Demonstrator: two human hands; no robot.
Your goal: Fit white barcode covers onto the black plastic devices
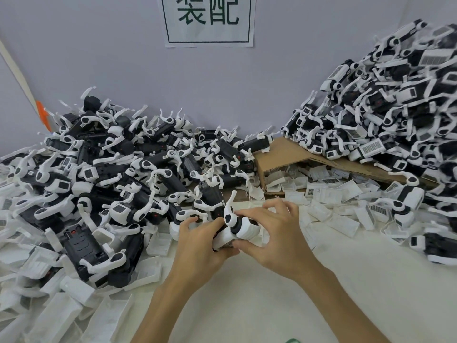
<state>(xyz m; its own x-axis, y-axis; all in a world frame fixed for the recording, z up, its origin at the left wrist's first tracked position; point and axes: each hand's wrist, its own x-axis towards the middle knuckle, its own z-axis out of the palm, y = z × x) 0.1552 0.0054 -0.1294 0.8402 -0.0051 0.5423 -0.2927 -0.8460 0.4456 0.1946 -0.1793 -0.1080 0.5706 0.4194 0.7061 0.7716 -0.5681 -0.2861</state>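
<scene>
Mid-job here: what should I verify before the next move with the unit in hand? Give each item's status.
1. Left hand and right hand both grip the device: ok.
2. White cover is against the device: ok.
3. Cover fully clicked home: cannot tell, fingers hide the seam.
4. Loose covers lie by the cardboard box: ok.
5. Uncovered devices wait in the left pile: ok.

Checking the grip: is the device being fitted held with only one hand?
No: the left hand and the right hand both grip the device between them.
</scene>
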